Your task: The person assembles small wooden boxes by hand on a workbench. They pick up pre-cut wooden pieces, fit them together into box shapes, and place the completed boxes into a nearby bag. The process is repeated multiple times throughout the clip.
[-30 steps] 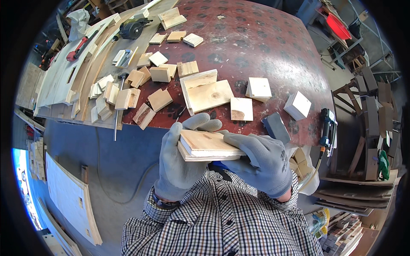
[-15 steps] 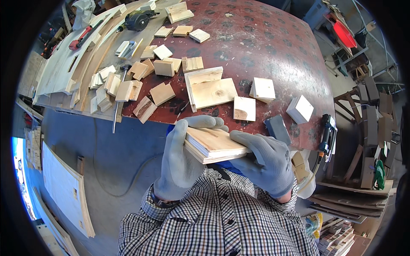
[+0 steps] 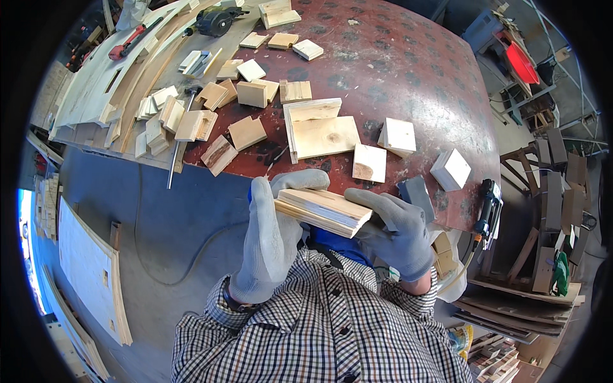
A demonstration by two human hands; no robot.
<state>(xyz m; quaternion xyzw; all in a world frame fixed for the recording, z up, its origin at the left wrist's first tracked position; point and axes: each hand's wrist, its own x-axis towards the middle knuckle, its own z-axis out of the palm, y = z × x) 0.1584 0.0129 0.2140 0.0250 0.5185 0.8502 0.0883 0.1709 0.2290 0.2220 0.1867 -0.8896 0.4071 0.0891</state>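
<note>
Between my gloved hands, in front of my chest, is a small stack of plywood pieces (image 3: 324,209), tilted with its layered edge toward me. My left hand (image 3: 267,239) grips its left end, fingers over the far side and thumb upright. My right hand (image 3: 402,233) closes on the right end, its finger along the top corner. Just beyond, on the dark red table (image 3: 408,70), lie a plywood corner piece (image 3: 329,136), a square block (image 3: 369,163) and a grey block (image 3: 416,198) close to my right hand.
Several plywood offcuts (image 3: 252,94) are scattered at the table's left. A hammer (image 3: 175,153) overhangs the near edge there. A black power tool (image 3: 217,22) and a red tool (image 3: 128,43) lie farther back. An air nailer (image 3: 489,207) is at the right edge. Plywood sheets (image 3: 89,268) lean at lower left.
The stack has turned in my hands: its top face showed before, and now its layered long edge faces up toward me. My right hand has shifted slightly at its end.
</note>
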